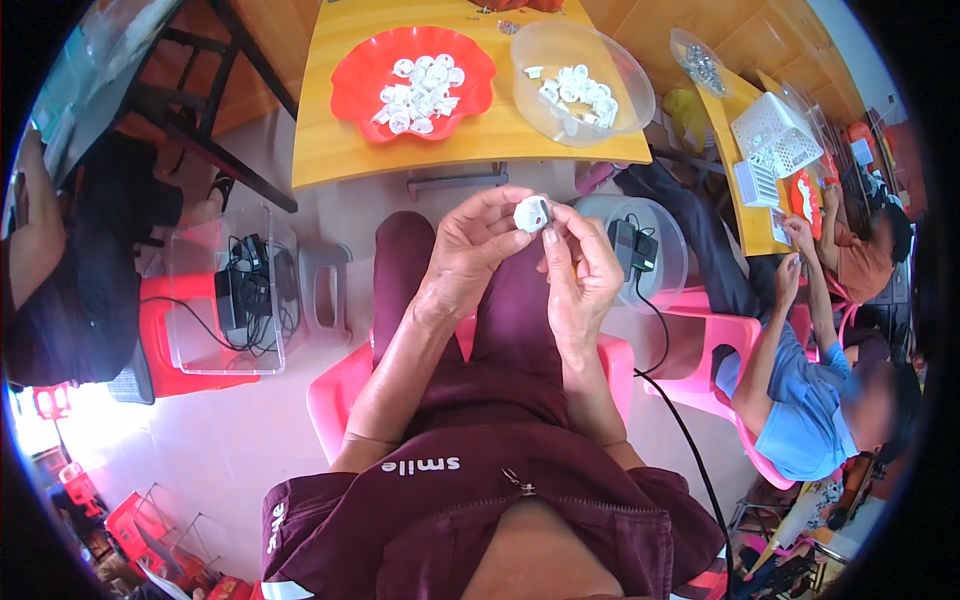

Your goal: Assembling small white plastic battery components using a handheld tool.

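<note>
Together, the left hand [470,250] and right hand [580,270] pinch a small white plastic part [531,213] at their fingertips.

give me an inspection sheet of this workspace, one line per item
surface: yellow table ahead of the knees, bearing two bowls
job's things: small white plastic part held over the lap; more white parts in the red scalloped bowl and the clear bowl
clutter: clear box on a red stool at left; clear round tub at right
fingers: left hand and right hand both pinch the part
cables: black cable runs from the tub down past the pink chair; adapters and cords in the box
surroundings: seated people on both sides; white basket on a second table at right
</note>
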The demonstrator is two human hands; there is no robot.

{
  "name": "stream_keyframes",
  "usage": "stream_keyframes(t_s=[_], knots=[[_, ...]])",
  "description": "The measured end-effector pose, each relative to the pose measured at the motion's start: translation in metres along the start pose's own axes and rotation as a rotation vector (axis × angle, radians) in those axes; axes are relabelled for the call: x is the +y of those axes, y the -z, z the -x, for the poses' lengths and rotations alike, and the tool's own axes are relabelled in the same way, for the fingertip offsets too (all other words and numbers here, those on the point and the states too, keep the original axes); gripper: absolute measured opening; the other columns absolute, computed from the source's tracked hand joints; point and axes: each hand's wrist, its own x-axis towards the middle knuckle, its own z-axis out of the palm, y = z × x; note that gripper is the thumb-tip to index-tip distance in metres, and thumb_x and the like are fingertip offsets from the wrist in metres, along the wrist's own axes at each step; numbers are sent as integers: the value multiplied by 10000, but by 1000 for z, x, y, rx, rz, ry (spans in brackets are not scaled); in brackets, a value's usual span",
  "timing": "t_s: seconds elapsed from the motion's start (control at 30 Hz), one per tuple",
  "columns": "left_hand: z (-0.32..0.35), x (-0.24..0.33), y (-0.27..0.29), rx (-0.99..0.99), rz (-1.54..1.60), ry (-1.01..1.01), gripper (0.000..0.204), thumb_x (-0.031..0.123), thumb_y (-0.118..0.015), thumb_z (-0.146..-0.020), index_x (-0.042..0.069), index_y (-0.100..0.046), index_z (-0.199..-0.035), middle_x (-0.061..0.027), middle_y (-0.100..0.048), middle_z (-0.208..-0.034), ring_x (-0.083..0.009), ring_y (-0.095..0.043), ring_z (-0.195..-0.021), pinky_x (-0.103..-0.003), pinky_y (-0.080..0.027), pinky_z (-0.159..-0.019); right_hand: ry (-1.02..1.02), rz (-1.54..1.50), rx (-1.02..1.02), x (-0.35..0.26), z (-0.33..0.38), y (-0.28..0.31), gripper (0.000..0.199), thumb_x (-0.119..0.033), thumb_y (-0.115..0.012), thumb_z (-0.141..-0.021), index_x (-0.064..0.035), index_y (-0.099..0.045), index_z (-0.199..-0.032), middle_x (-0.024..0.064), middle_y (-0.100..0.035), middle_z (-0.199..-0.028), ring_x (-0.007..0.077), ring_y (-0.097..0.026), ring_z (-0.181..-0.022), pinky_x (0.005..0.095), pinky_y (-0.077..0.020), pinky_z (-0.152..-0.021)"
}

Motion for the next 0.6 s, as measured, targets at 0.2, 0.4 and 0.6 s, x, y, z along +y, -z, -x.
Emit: stream_keyframes(t_s=[0.2, 0.4, 0.6], knots=[[7, -9, 3, -22, -50, -1, 352, -70, -634, -790, 31, -565, -1121, -61, -609, -1079, -139, -568, -1015, -282, -470, -889, -133, -113, 89, -1, -2, -8, 181, 22, -613, -829, 35, -631, -1008, 62, -571, -823, 112, -529, -733, 228, -433, -658], [9, -1, 1, 11, -44, 30, 192, 29, -617, -849, 40, -560, -1032, -47, -625, -968, -121, -591, -893, -267, -487, -801, -42, -47, 48, 4, -6, -2, 164, 26, -628, -815, 37, -639, -979, 69, -585, -801, 116, -550, -725, 225, -437, -650], [7, 12, 17, 15, -130, 129, 167, 123, -608, -885, 25, -570, -1015, -56, -631, -955, -104, -600, -828, -234, -489, -740, -16, -30, -164, -3, -11, 1, 177, 64, -620, -791, 22, -651, -960, 84, -606, -817, 137, -570, -720, 238, -446, -645]])
